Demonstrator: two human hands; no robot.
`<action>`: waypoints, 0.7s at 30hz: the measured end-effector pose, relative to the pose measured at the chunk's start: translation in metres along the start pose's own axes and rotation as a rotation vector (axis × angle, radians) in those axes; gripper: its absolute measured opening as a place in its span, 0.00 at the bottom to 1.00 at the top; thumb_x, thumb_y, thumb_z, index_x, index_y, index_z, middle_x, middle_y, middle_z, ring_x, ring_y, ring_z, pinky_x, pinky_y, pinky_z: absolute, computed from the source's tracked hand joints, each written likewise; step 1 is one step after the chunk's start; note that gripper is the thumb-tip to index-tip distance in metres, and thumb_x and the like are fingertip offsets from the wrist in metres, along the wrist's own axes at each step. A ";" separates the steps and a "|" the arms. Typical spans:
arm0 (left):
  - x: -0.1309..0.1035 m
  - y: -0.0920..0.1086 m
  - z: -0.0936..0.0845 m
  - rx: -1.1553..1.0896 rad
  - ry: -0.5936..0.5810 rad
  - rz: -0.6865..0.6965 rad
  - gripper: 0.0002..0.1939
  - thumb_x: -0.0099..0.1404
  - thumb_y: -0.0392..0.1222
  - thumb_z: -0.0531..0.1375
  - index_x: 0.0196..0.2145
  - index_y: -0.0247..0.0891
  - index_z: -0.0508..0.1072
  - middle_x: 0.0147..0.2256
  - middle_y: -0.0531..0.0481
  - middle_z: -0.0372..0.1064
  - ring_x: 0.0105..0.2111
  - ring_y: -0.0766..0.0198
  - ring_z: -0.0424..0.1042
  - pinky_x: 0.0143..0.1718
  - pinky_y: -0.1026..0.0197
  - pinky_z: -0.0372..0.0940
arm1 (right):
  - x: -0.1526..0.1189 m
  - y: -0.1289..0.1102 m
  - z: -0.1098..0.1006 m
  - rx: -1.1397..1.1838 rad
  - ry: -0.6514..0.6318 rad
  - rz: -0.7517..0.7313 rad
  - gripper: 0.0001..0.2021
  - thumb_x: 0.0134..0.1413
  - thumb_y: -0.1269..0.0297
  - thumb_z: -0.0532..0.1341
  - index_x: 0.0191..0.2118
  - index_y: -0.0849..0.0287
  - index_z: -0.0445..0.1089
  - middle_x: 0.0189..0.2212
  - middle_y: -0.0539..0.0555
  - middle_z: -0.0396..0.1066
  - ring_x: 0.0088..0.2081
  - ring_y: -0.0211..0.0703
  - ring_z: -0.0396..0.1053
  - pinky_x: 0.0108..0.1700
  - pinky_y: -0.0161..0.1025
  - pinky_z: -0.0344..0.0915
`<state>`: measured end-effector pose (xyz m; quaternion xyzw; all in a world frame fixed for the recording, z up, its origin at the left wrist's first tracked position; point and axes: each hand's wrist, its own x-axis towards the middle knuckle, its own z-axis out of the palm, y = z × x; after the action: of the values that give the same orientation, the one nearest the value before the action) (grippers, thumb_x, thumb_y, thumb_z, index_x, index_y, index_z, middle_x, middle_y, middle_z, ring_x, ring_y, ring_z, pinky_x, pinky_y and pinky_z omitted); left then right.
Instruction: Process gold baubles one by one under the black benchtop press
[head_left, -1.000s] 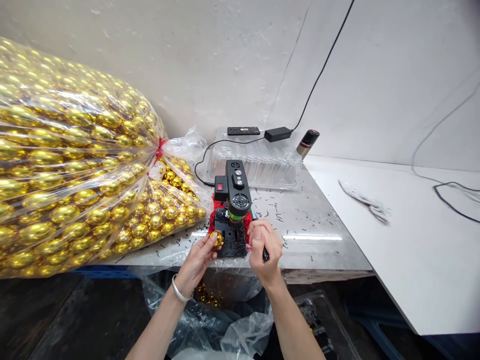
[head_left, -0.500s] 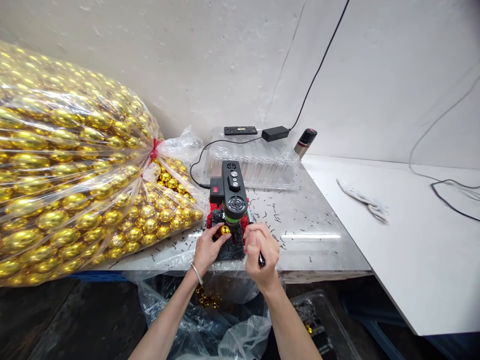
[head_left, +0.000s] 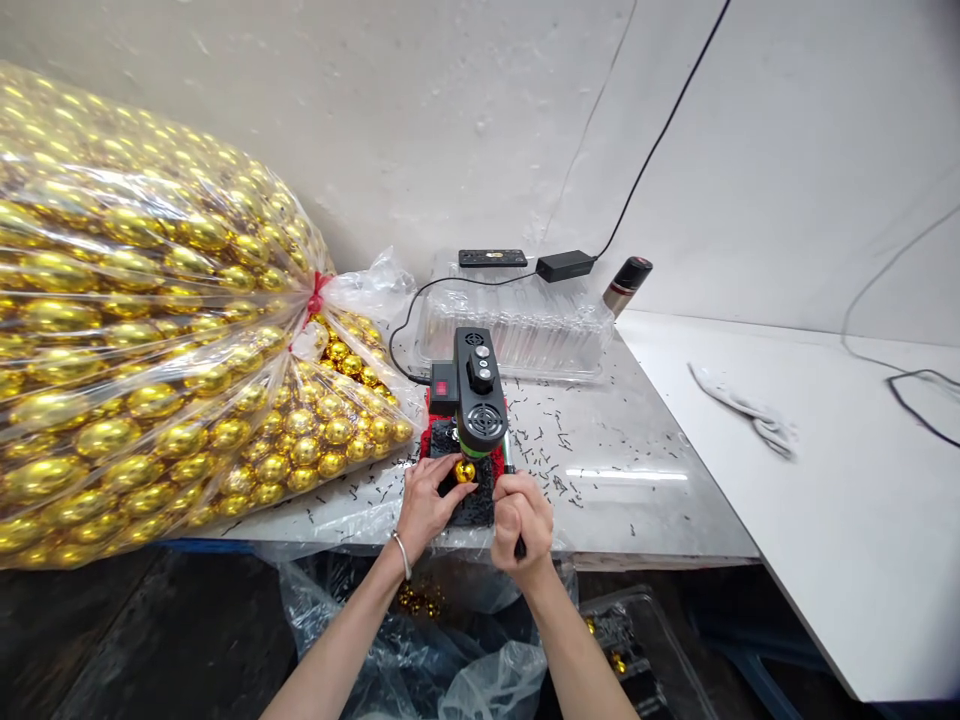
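Left hand (head_left: 424, 505) pinches a gold ball (head_left: 465, 470) under the small black machine (head_left: 480, 400) at the worktop's front edge. Right hand (head_left: 521, 515) is fisted around its lever (head_left: 510, 465). If that ball rolls, fingertips could get nipped.

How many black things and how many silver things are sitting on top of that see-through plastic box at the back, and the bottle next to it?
Black remote: 1
Black power adapter: 1
Silver bottle with dark cap, beside the clear plastic box: 1
Total: 3
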<state>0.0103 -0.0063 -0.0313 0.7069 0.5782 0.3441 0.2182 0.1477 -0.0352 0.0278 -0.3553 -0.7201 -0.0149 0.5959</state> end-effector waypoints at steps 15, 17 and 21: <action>0.000 -0.002 0.000 -0.001 0.012 0.033 0.16 0.61 0.46 0.63 0.47 0.42 0.75 0.44 0.46 0.75 0.44 0.54 0.70 0.48 0.52 0.59 | -0.024 0.018 0.018 -0.007 0.070 -0.043 0.14 0.64 0.68 0.43 0.27 0.57 0.56 0.25 0.50 0.61 0.28 0.37 0.64 0.35 0.42 0.64; 0.000 -0.002 0.000 -0.004 0.019 0.036 0.17 0.60 0.46 0.63 0.47 0.41 0.74 0.44 0.46 0.75 0.44 0.54 0.70 0.48 0.52 0.59 | -0.024 0.019 0.018 -0.030 0.036 -0.084 0.13 0.63 0.69 0.44 0.27 0.57 0.57 0.25 0.50 0.61 0.29 0.37 0.64 0.36 0.41 0.65; 0.003 -0.004 0.003 -0.023 0.045 0.054 0.16 0.60 0.45 0.63 0.46 0.41 0.75 0.44 0.45 0.76 0.44 0.54 0.71 0.48 0.49 0.60 | -0.009 0.008 0.011 -0.005 0.061 -0.088 0.12 0.62 0.71 0.45 0.27 0.57 0.57 0.24 0.50 0.60 0.28 0.37 0.61 0.31 0.38 0.62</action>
<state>0.0104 -0.0027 -0.0352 0.7119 0.5594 0.3723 0.2041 0.1427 -0.0287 0.0136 -0.3241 -0.7165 -0.0540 0.6154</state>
